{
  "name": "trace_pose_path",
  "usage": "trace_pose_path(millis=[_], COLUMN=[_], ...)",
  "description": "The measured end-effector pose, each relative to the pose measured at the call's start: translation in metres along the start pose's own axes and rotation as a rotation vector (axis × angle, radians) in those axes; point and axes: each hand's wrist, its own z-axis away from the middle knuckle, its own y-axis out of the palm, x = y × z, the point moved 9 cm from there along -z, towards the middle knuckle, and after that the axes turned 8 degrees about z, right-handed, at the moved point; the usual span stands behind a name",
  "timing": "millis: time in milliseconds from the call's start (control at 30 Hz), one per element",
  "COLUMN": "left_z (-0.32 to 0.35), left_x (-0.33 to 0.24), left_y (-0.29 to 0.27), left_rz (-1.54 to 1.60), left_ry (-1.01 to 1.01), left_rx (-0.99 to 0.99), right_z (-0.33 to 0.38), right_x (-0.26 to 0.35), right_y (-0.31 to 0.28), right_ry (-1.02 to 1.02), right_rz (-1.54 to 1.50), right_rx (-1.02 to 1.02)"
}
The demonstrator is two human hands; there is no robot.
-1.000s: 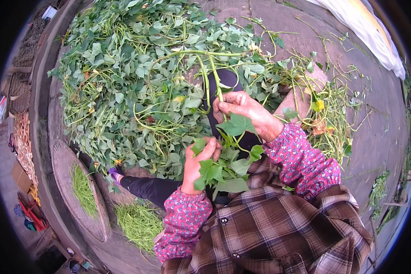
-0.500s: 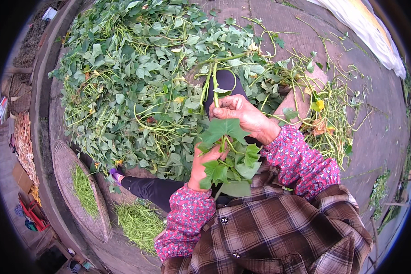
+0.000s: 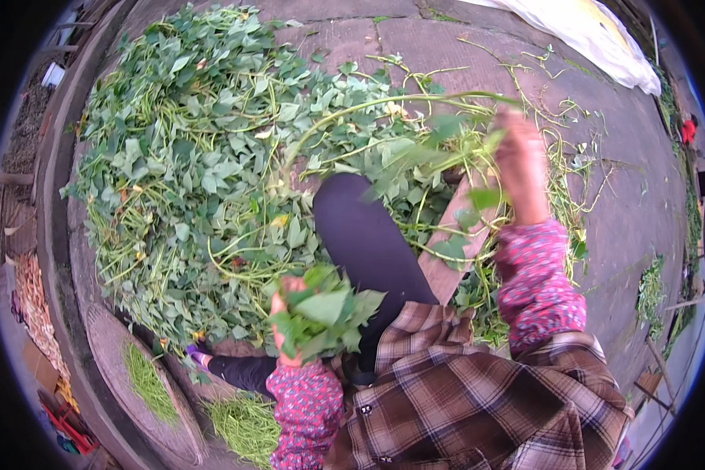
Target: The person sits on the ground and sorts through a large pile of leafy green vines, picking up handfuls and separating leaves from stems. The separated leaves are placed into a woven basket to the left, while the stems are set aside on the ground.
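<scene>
My left hand (image 3: 283, 301) is closed round a bunch of green leaves (image 3: 327, 312), low in front of me and left of my bent knee. The leaves cover most of its fingers. Out to the right, my right hand (image 3: 522, 168) is raised and smeared by motion. It appears to grip a long leafy vine (image 3: 384, 102), whose pale green stem arcs from its fingertips leftward above the knee. Beyond and to the left spreads a big heap of leafy vines (image 3: 180, 168).
A shallow round woven basket (image 3: 105, 341) with green stalks stands at lower left. Beside it lies a pile of stalks (image 3: 244, 427). A wooden board (image 3: 456, 235) is right of my knee, among stripped vines (image 3: 558, 168). White sheeting (image 3: 595, 39) lies at the far right.
My hands have moved apart: the right swung up and right with the vine, the left moved down and left with the leaves. The view has shifted a little.
</scene>
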Motion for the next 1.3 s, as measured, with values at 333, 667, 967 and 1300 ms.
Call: trace_pose_path(millis=[333, 667, 967, 1300], left_z=[-0.051, -0.132, -0.141, -0.076], left_x=[-0.021, 0.009, 0.012, -0.05], left_y=[-0.084, -0.102, -0.146, -0.046], left_rz=[0.082, -0.071, -0.08, -0.461], left_ry=[-0.086, -0.228, -0.268, 0.087], left_rx=[-0.236, -0.49, -0.558, -0.399], right_z=[-0.054, -0.25, -0.265, -0.117], right_x=[-0.116, -0.373, -0.392, -0.127], right_y=[-0.265, 0.053, 0.074, 0.133], right_ry=[0.205, -0.041, 0.101, 0.426], right_rz=[0.27, 1.136, 1.18, -0.053], right_rx=[-0.641, 0.108, 0.218, 0.596])
